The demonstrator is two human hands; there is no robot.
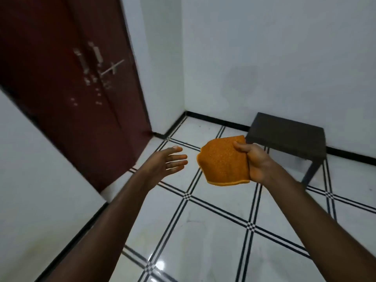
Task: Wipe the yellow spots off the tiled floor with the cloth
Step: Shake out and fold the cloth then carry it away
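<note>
Head view, looking down past both bare forearms, which reach forward over the floor. The right hand is raised in mid-air with its palm turned leftward; its thumb lies across the front of a folded orange terry cloth with a stitched hem and its fingers wrap behind, so the cloth is clasped along its right edge and stands roughly upright, clear of the floor. The left hand is held at about the same height, just left of the cloth but apart from it, palm up and tilted inward, fingers spread and slack, grasping nothing. Beneath both lies a glossy white tiled floor with paired black lines and small checkered crossings; the glare and blur may hide any yellow marks, and none can be made out with certainty. On the far right stands a low dark brown square stool, behind the right hand and close to the white wall. On the far left is a dark red double door with metal handles and a latch.
</note>
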